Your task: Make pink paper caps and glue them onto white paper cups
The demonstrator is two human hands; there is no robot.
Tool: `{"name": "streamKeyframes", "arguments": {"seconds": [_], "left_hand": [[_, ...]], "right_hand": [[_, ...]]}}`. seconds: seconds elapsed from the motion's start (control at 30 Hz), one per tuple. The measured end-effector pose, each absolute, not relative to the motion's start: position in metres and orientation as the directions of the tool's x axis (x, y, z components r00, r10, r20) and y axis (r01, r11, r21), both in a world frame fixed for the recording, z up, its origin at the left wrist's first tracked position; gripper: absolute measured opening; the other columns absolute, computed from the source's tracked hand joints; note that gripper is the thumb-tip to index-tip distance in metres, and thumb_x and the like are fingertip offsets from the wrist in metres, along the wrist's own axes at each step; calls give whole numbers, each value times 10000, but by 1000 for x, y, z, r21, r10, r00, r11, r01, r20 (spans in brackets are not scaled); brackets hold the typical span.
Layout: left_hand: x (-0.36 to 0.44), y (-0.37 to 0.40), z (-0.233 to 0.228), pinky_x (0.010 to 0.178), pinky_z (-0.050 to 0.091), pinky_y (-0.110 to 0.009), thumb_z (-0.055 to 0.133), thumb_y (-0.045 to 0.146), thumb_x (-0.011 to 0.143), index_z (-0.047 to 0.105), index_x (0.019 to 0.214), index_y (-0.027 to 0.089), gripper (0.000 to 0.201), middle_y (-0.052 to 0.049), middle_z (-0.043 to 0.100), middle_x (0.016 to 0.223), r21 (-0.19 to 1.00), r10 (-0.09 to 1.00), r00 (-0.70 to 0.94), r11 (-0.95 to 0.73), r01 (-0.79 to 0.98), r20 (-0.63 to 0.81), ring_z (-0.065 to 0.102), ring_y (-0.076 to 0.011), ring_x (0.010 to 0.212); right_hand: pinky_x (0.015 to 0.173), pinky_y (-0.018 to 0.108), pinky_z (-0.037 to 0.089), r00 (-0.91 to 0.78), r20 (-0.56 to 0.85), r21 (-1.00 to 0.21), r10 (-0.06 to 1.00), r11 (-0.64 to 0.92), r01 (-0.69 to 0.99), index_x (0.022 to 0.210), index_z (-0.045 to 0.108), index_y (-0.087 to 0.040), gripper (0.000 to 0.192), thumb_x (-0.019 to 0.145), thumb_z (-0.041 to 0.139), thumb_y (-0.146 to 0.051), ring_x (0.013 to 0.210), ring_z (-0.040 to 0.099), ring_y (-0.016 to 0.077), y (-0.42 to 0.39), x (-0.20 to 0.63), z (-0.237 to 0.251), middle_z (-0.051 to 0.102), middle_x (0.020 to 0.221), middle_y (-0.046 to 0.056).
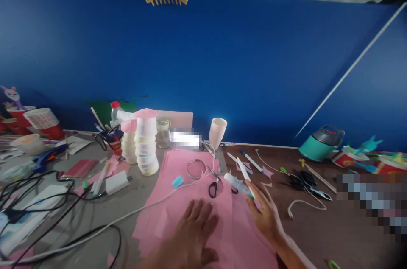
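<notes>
My left hand (194,231) lies flat, fingers spread, on a stack of pink paper sheets (187,167) in front of me. My right hand (265,211) hovers over the right edge of the pink paper and grips a small clear glue bottle (235,182) with a white cap, pointing up and left. Black-handled scissors (213,184) lie on the paper just ahead of both hands, beside a metal ring (195,168) and a small blue eraser (177,181). A white cable (133,214) crosses the paper's left side.
Stacked clear cups with pink tops (145,146), a glass jar (163,132) and a tilted white cup (217,132) stand behind the paper. Black cables (38,201) and a charger (117,182) clutter the left. Pens (251,161) and a teal flask (321,144) lie right. A blue wall (222,69) backs the table.
</notes>
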State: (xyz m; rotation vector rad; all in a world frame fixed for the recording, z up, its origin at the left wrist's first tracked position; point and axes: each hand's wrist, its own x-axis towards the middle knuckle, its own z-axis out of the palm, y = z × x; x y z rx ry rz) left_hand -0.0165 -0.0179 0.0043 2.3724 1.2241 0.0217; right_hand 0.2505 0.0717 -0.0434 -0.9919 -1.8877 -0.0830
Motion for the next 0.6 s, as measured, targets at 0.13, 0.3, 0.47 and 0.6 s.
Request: {"name": "streamKeyframes", "arguments": {"seconds": [0.13,0.3,0.47,0.6], "left_hand": [[-33,-11,2,1176,154,-695,509,523,959,337,1542,251,667,-147,256,1629,318,767,632,-575,754,-113,157,-408,1507],[-52,4,-1,1189,187,-665,518,116,881,576,1359,220,493,-113,474,1527,147,846,456,-507,849,277,346,-368,1445],[-40,0,-8,1184,303,-572,419,120,962,670,1215,184,362,-99,620,1371,195,833,351,-464,864,428,475,-311,1354],[-24,-13,-7,1221,236,-563,490,310,975,537,1408,164,459,-115,508,1504,189,806,574,-592,784,144,326,-336,1463]], "right_hand": [[828,380,604,-320,760,-260,565,716,648,1359,576,-242,389,982,493,-198,993,692,252,65,242,-43,715,1092,107],[832,396,607,-322,752,-255,576,704,663,1344,597,-248,367,990,504,-238,996,695,260,68,243,-45,723,1088,105],[815,394,619,-299,752,-260,587,681,684,1322,615,-233,347,997,502,-275,997,698,264,69,244,-48,716,1078,120],[851,395,623,-347,769,-213,538,726,654,1340,604,-229,363,995,491,-228,1016,706,257,64,238,-52,727,1087,117]]}}
